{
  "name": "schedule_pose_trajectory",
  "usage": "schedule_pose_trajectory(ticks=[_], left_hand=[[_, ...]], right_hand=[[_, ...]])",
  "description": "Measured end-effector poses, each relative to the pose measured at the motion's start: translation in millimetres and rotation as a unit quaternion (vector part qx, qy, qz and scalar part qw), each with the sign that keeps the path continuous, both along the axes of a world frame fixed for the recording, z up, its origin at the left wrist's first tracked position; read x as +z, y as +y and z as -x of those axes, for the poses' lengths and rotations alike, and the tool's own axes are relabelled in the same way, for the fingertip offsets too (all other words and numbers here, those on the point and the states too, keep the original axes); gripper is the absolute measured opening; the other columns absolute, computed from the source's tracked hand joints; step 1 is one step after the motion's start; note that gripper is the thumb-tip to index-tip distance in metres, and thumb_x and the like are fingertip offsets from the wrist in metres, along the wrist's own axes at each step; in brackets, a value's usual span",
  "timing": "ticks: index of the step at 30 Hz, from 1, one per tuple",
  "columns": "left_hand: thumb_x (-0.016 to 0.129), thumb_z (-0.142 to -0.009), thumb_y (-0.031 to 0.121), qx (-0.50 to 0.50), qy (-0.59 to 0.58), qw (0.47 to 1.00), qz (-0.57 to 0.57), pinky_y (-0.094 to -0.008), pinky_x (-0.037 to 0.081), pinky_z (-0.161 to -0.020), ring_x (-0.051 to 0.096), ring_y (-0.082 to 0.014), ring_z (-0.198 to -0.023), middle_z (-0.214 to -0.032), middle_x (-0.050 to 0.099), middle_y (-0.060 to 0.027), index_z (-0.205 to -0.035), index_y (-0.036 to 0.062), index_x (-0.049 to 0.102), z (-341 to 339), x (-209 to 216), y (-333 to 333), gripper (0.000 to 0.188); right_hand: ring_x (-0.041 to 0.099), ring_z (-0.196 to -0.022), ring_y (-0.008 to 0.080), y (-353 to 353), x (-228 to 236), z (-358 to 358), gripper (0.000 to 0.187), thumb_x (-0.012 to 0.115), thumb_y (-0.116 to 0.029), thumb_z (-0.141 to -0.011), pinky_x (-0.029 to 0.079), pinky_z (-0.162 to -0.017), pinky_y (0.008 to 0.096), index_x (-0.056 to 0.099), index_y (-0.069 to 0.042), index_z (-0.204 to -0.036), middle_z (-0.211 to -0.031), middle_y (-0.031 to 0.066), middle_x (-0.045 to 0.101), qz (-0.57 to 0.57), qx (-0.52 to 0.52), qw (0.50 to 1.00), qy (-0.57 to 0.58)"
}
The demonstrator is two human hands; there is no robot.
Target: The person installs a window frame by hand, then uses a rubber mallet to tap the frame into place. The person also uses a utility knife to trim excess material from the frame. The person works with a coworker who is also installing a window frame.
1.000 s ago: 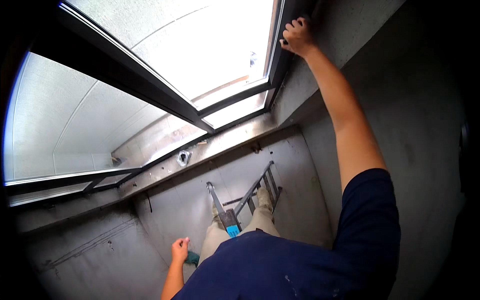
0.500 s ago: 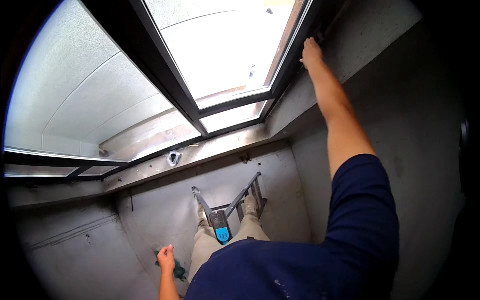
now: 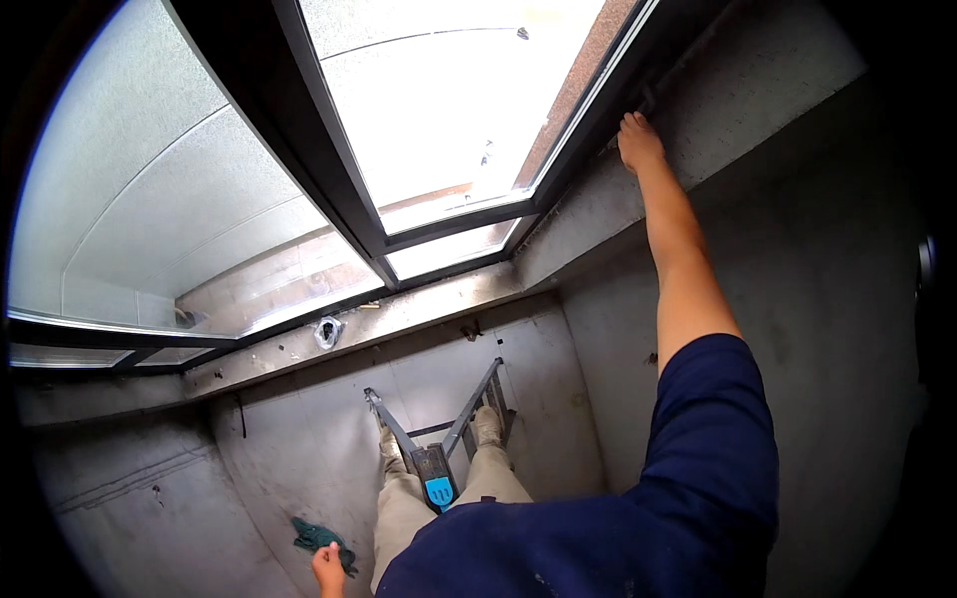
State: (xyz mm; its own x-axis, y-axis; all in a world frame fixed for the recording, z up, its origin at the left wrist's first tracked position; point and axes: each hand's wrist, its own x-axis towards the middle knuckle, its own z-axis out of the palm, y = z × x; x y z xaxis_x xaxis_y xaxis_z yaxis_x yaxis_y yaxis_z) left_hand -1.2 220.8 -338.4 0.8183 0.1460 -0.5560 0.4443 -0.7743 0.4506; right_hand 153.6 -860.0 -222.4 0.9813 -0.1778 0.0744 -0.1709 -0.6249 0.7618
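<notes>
- Right hand (image 3: 640,143): beside window frame (image 3: 602,122); fingers close together, less curled than earlier; grip: cannot tell.
- Left hand (image 3: 327,568): lower in view; fingers loosely curled.
- Green cloth (image 3: 313,535): more exposed.

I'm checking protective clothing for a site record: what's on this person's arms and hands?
The right hand and left hand are gloveless. A short, plain dark navy sleeve covers the right upper arm; the forearm below is bare. The left sleeve isn't visible.
</notes>
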Motion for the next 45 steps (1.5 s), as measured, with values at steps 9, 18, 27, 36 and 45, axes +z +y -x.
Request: schedule_pose_trajectory(ticks=[9,18,27,36,45], left_hand=[[0.063,-0.098,0.031,0.052,0.173,0.955,0.235,-0.0237,0.026,-0.045,0.034,-0.0042,-0.049,-0.059,0.042,0.0072,-0.098,0.0047,0.069,-76,9,-133,0.027],[0.063,-0.098,0.032,0.060,0.280,0.904,0.316,-0.0222,0.036,-0.046,0.046,-0.0059,-0.052,-0.064,0.054,0.0013,-0.091,0.0014,0.065,-53,-55,-139,0.032],[0.055,-0.102,0.028,0.016,0.345,0.852,0.395,-0.0194,0.038,-0.047,0.047,-0.0054,-0.055,-0.071,0.056,0.0012,-0.106,0.0024,0.066,-88,-140,-131,0.028],[0.049,-0.104,0.021,-0.012,0.411,0.790,0.456,-0.0192,0.042,-0.052,0.055,-0.0067,-0.067,-0.082,0.059,-0.0005,-0.120,0.0011,0.062,-98,-208,-131,0.028],[0.036,-0.106,0.039,0.212,0.421,0.770,0.429,-0.0325,0.052,-0.068,0.065,-0.0189,-0.079,-0.088,0.065,-0.0073,-0.100,0.0037,0.064,-162,-318,-111,0.045]], right_hand=[[0.059,-0.109,0.0327,111,-53,5,0.027,0.071,-0.029,-0.085,0.047,-0.090,0.0485,0.067,-0.009,-0.102,-0.113,0.0155,0.063,-0.197,0.148,0.957,-0.156],[0.058,-0.115,0.0359,528,-307,198,0.046,0.057,-0.038,-0.097,0.045,-0.101,0.0421,0.062,-0.002,-0.123,-0.121,0.0221,0.061,-0.771,-0.267,0.576,0.046],[0.053,-0.120,0.0374,740,-364,220,0.057,0.050,-0.048,-0.099,0.042,-0.103,0.0426,0.055,0.001,-0.129,-0.129,0.0203,0.051,-0.689,-0.405,0.560,-0.221],[0.061,-0.095,0.0359,738,-394,191,0.046,0.052,-0.045,-0.097,0.047,-0.085,0.0444,0.070,-0.004,-0.087,-0.094,0.0151,0.069,-0.526,-0.431,0.687,-0.256],[0.062,-0.087,0.0367,744,-390,191,0.041,0.057,-0.040,-0.097,0.047,-0.078,0.0452,0.068,-0.003,-0.085,-0.087,0.0169,0.068,-0.528,-0.412,0.691,-0.272]])
